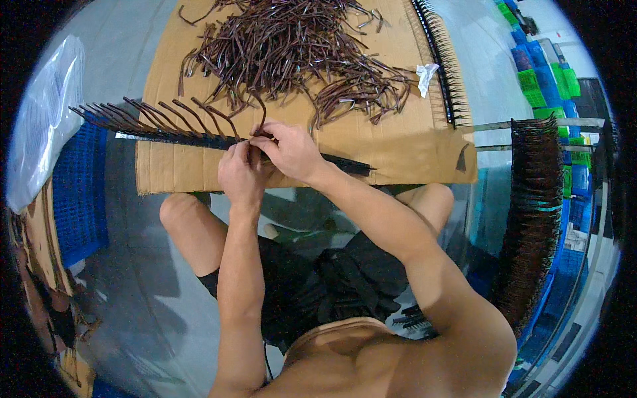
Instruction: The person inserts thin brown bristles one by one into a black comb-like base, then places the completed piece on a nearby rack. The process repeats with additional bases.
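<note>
A long black strip [345,164] lies across the near edge of the cardboard tabletop. Thin, dark brown curved pieces [156,118] stand in a row along its left part. My left hand [240,176] is closed around the strip near its middle, fingertips pressed together. Touching it, my right hand [294,152] pinches one brown curved piece [259,106], which rises above the fingers. The lower end of that piece is hidden by my fingers, so I cannot tell whether it sits in the strip. Beyond my hands lies a heap of loose brown pieces [279,50].
Cardboard [186,166] covers the table. At its right edge lie a bristled black strip [438,60] and a crumpled white scrap [426,78]. Further right, a rack bears many hanging brown-filled strips [531,212]. Blue and green crates [544,73] stand behind it; a plastic bag [46,126] is left.
</note>
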The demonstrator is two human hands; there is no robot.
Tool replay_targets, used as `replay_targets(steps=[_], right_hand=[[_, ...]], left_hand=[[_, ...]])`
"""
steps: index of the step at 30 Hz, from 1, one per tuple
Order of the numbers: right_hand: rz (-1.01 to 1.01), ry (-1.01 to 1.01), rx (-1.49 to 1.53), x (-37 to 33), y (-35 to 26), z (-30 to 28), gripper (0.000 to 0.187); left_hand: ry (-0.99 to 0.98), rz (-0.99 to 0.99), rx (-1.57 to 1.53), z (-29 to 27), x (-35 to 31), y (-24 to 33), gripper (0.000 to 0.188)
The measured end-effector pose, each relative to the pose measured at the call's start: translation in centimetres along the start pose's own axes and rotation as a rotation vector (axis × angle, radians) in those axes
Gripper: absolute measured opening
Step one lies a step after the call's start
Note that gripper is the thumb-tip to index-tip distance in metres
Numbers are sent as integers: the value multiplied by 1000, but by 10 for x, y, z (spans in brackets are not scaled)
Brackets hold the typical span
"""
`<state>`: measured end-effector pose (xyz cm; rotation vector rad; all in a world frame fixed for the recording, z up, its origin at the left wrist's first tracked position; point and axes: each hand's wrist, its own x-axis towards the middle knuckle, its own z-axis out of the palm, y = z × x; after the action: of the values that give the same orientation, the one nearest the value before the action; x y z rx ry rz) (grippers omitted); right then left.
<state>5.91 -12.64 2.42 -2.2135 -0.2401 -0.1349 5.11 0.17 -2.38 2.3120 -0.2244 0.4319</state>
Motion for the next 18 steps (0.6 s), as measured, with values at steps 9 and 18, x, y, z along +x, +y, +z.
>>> replay_targets(steps=[9, 18], right_hand=[[205, -240, -391, 29, 44, -93, 28], [135, -245, -738, 13, 131, -161, 29]], left_hand=[[39, -45, -20, -10, 3, -13, 16], [-5, -213, -60, -20, -3, 11, 20]])
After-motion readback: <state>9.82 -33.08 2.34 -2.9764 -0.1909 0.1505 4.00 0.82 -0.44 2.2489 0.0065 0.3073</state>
